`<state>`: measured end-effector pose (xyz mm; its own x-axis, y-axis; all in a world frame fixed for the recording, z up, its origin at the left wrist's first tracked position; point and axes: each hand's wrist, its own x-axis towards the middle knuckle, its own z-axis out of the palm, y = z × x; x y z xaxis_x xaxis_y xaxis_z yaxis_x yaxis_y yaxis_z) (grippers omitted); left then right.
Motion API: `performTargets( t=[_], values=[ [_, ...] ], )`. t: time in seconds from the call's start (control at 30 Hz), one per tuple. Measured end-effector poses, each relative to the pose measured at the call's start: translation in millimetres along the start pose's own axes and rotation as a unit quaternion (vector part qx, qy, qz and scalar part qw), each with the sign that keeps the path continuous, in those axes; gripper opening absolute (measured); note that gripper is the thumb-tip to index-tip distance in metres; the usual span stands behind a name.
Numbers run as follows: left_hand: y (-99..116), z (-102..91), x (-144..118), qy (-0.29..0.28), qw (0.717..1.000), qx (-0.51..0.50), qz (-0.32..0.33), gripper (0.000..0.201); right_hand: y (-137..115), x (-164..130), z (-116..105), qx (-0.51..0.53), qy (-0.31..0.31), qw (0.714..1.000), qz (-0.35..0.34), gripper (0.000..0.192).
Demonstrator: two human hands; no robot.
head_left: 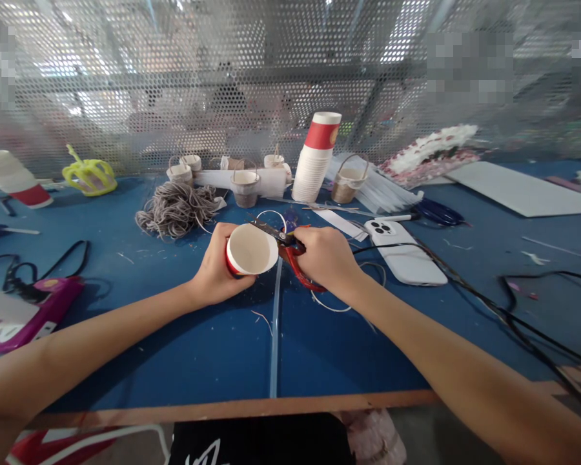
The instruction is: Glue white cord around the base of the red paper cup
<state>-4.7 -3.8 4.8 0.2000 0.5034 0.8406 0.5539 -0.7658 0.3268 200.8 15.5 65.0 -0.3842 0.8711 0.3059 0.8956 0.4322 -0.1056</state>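
My left hand (217,272) is wrapped round a red and white paper cup (252,250), its mouth tilted toward me. In my right hand (325,257) is a pair of scissors (297,268) with red handles. The dark blades reach to the cup's upper right rim; I cannot tell whether they cut into it. A thin white strip (272,212) curls up just behind the blades. Below the hands a translucent glue stick or tube (275,336) lies on the blue table (198,361).
Behind stand a stack of paper cups (314,161), small handled buckets (245,187) and a heap of grey cord (177,208). A white phone (407,253) and black cables (484,300) lie to the right. At left is a purple power strip (53,303). Perforated metal (198,84) closes the back.
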Motion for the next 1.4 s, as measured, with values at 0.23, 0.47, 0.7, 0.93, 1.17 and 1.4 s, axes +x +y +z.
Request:
performTargets(
  t=[0.23, 0.47, 0.7, 0.93, 1.17, 1.4],
  values=[
    [-0.5, 0.4, -2.5, -0.02, 0.997, -0.026, -0.074, 0.065, 6.2, 2.7, 0.7, 0.072, 0.04, 0.997, 0.0, 0.022],
    [1.7, -1.2, 1.0, -0.037, 0.989, -0.07, -0.128, 0.064, 15.8, 9.9, -5.0, 0.035, 0.023, 0.999, 0.003, 0.019],
    [2.5, -1.8, 1.3, -0.054, 0.99, -0.088, -0.099, 0.063, 14.0, 9.4, -4.0, 0.005, 0.01, 1.0, 0.005, 0.022],
    [-0.5, -2.8, -0.2, -0.071, 0.991, -0.09, -0.068, 0.064, 11.3, 7.9, -5.5, -0.025, 0.0, 1.0, 0.009, 0.022],
    [-0.8, -1.9, -1.2, -0.067, 0.991, -0.094, -0.069, 0.064, 13.2, 7.4, -2.1, -0.047, -0.004, 0.999, -0.015, 0.019],
    [-0.1, -3.0, -1.2, -0.083, 0.987, -0.099, -0.097, 0.063, 13.7, 7.3, -3.5, -0.062, -0.011, 0.998, -0.026, 0.019]
  ],
)
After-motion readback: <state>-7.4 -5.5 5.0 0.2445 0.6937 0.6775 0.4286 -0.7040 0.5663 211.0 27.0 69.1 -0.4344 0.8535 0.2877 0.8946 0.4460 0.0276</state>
